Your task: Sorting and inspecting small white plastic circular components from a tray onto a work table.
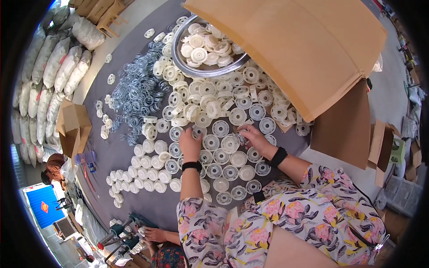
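My left hand (191, 145) is closed, its fingertips bent down at a white plastic wheel-shaped part (199, 131); what they pinch, if anything, is hidden. Over to the right, my right hand (254, 141) has its fingers bent round a few thin metal coil springs (241, 138), beside a white round part (230, 144). Rows of round parts (220, 156) lie face up below and between my hands, several with open hubs and others with smooth lids (238, 159). A large heap of blue-grey coil springs (140, 82) lies to the left.
A metal bowl (210, 73) of white discs stands at the far side, amid piled white parts (208, 88). A big cardboard box (295, 49) leans over the right. Stacked white capped parts (147, 173) lie left. Another person's hand (154, 234) works at a small machine (129, 232) lower left.
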`<state>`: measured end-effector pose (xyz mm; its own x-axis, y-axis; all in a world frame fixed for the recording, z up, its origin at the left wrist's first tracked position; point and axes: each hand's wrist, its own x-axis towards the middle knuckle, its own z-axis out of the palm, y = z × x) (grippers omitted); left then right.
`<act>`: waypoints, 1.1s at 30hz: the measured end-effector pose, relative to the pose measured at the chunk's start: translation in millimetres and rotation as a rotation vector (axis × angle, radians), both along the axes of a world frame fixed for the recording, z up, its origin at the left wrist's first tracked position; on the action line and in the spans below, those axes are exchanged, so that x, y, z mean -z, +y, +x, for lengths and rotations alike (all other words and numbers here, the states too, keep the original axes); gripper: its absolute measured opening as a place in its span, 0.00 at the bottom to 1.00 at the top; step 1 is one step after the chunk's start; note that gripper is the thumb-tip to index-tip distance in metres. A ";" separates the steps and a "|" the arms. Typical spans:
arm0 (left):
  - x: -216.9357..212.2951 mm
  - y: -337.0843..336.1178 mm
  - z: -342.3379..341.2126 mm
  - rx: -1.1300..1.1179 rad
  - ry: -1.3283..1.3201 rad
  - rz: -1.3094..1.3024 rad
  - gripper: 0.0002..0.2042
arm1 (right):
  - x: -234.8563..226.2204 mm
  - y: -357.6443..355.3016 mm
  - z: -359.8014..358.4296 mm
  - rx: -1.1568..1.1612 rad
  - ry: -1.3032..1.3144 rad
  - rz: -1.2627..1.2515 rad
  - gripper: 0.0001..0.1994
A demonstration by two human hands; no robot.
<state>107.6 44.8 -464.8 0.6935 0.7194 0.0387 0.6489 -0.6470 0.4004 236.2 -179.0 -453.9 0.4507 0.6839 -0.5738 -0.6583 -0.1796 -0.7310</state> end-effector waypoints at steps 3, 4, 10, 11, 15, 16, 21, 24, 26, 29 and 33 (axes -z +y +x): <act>-11.4 -16.0 -21.3 0.070 0.179 0.019 0.20 | 1.1 2.8 1.4 -0.051 -0.059 -0.006 0.17; -15.6 -21.5 -24.1 0.074 0.116 0.068 0.21 | 1.4 4.5 1.9 -0.066 -0.080 -0.022 0.17; -33.4 -84.6 -19.4 0.078 -0.345 -0.333 0.22 | 1.6 11.2 -8.8 -0.088 0.053 0.049 0.18; -39.1 -97.2 -17.6 0.054 -0.474 -0.737 0.19 | -2.8 11.7 -10.3 -0.092 0.055 0.051 0.18; -32.5 -106.8 -27.1 -0.038 -0.513 -0.953 0.17 | -8.5 14.5 -15.5 -0.229 0.139 0.078 0.18; -32.3 -104.6 -32.5 -0.121 -0.526 -1.084 0.17 | -6.2 15.9 -18.7 -0.254 0.051 0.134 0.16; -36.6 -117.8 -39.0 -0.254 -0.624 -1.352 0.14 | -3.8 10.0 -15.9 -0.338 0.046 0.220 0.14; -24.7 -111.8 -49.0 -0.363 -0.646 -1.667 0.11 | 3.6 8.9 -21.5 -0.320 -0.324 0.369 0.15; -23.4 -110.3 -49.9 -0.521 -0.625 -1.940 0.17 | -0.4 9.4 -21.0 -0.348 -0.363 0.367 0.16; -29.8 -113.9 -47.6 -0.547 -0.685 -2.172 0.19 | -9.8 10.6 -16.9 -0.329 -0.347 0.402 0.16; -37.6 -126.0 -37.6 -0.523 -0.773 -2.185 0.20 | -6.1 17.2 -14.2 -0.205 -0.374 0.406 0.15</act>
